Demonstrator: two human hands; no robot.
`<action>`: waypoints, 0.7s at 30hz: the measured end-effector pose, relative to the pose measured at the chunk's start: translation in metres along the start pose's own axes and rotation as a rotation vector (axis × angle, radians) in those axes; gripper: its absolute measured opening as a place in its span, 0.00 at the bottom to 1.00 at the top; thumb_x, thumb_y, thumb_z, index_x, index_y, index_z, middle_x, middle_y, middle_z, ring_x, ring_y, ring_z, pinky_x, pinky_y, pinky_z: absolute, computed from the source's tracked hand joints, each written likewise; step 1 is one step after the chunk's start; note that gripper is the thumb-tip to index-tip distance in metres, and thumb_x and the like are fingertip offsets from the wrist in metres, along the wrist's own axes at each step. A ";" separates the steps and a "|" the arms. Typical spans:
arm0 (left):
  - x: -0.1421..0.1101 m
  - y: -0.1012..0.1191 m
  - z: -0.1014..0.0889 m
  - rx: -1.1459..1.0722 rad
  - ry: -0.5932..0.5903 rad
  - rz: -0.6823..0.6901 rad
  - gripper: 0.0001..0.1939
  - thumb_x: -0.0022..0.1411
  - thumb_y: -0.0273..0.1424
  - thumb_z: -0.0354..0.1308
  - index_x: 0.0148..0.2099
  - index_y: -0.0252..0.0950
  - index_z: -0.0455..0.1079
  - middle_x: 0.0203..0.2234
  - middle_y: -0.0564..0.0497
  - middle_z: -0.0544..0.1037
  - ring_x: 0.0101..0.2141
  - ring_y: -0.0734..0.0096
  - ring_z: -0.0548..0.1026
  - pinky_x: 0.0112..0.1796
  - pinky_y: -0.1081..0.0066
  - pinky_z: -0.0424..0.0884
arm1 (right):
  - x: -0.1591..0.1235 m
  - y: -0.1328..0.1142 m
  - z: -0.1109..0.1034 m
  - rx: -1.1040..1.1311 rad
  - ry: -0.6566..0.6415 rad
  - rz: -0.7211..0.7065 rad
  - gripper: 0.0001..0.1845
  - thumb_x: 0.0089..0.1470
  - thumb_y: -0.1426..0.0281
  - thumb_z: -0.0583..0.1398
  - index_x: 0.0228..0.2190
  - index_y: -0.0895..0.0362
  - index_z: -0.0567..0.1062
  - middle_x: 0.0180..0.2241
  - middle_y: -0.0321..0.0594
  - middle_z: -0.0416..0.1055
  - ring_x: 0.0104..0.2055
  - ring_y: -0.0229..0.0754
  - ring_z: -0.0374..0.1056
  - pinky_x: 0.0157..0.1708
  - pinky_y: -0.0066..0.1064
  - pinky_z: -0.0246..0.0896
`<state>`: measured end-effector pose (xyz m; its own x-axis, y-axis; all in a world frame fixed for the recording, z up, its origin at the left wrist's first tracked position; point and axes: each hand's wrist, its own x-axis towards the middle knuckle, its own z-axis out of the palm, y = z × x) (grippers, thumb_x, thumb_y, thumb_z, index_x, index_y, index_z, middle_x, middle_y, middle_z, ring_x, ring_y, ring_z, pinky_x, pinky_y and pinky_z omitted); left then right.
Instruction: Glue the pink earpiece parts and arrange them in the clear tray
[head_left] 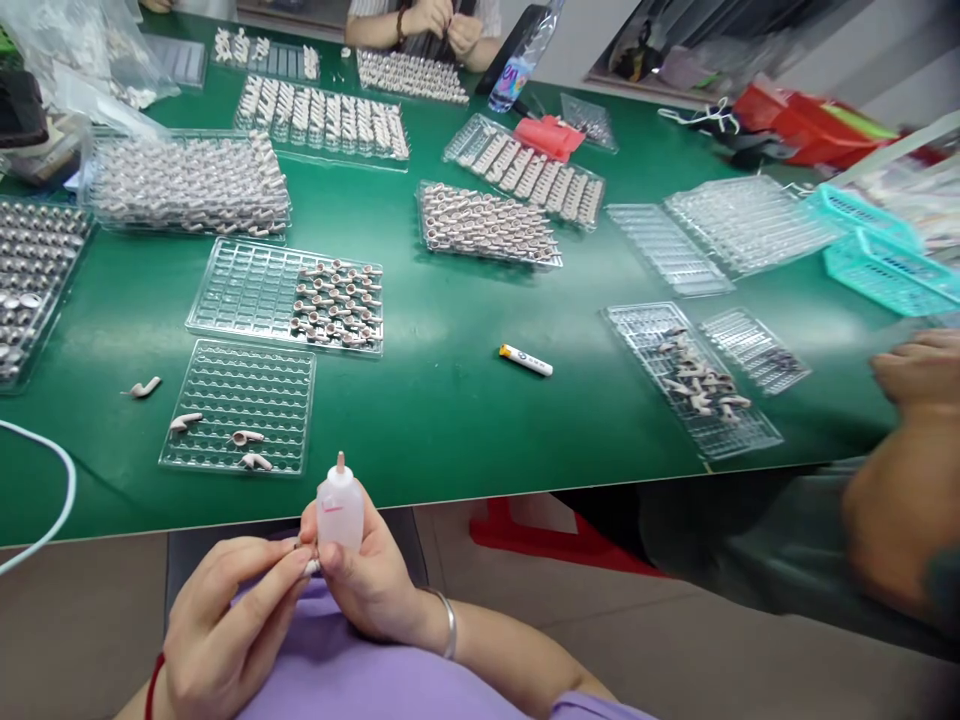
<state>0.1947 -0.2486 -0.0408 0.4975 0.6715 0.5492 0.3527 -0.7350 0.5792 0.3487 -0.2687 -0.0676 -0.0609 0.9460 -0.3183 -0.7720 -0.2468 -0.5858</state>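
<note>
A small translucent squeeze bottle (341,512) with a narrow pinkish tip stands upright in my right hand (381,585), whose fingers wrap round it. My left hand (229,615) is closed in a pinch on a small white earbud part (310,567), right beside the bottle; the fingers hide most of the part. Both hands are held over my lap, in front of the table edge. Just beyond them lies a clear plastic tray (244,390) with a few earbud shells (257,461) in it. One loose earbud shell (144,387) rests on the table to its left.
The green table (450,420) bears a half-filled tray (240,290), stacked full trays (187,180) and a white-and-yellow tube (525,360). A white cable (64,510) curves at left. On the right are a tray of loose parts (652,350), teal baskets (885,265) and another person's arm (907,480).
</note>
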 end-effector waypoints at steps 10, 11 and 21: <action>-0.001 -0.001 -0.002 0.054 -0.025 0.042 0.20 0.60 0.16 0.58 0.54 0.33 0.72 0.44 0.45 0.76 0.44 0.67 0.75 0.42 0.69 0.75 | 0.002 0.005 0.002 0.069 -0.048 0.058 0.31 0.33 0.58 0.75 0.33 0.53 0.65 0.27 0.29 0.65 0.25 0.30 0.60 0.27 0.24 0.56; -0.001 -0.001 -0.002 0.058 -0.021 0.042 0.19 0.61 0.17 0.58 0.54 0.33 0.72 0.44 0.45 0.77 0.43 0.67 0.76 0.41 0.69 0.76 | 0.002 0.005 0.002 0.070 -0.047 0.058 0.31 0.33 0.58 0.75 0.33 0.53 0.65 0.27 0.29 0.65 0.25 0.30 0.60 0.27 0.23 0.56; -0.002 0.000 0.000 0.090 -0.008 0.016 0.19 0.60 0.17 0.58 0.53 0.35 0.72 0.42 0.46 0.79 0.41 0.67 0.78 0.41 0.69 0.77 | 0.002 0.007 0.002 0.124 -0.003 0.080 0.30 0.32 0.59 0.76 0.32 0.54 0.67 0.27 0.29 0.66 0.25 0.30 0.61 0.27 0.24 0.58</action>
<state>0.1939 -0.2496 -0.0417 0.5095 0.6591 0.5531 0.4143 -0.7514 0.5137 0.3414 -0.2677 -0.0708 -0.1265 0.9251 -0.3581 -0.8371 -0.2932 -0.4619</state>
